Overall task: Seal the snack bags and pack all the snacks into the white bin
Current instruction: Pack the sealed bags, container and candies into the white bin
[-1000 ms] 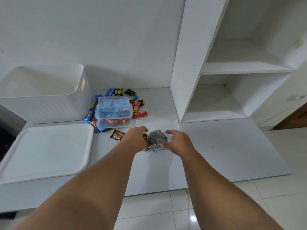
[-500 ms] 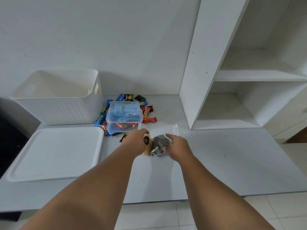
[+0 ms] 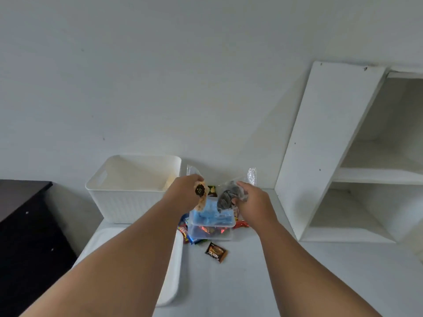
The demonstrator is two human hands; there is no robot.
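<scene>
head view, clear snack bag (image 3: 251,177) held up, dark swirled cookies (image 3: 225,200) inside

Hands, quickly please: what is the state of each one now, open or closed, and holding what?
Left hand: closed, grips a clear-wrapped pale snack with a dark label.
Right hand: closed, grips a clear-wrapped dark snack.

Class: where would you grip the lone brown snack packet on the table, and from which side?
Pinch the brown snack packet across its narrow width from above, probably: it lies flat on the table, apart from the snack pile.
</scene>
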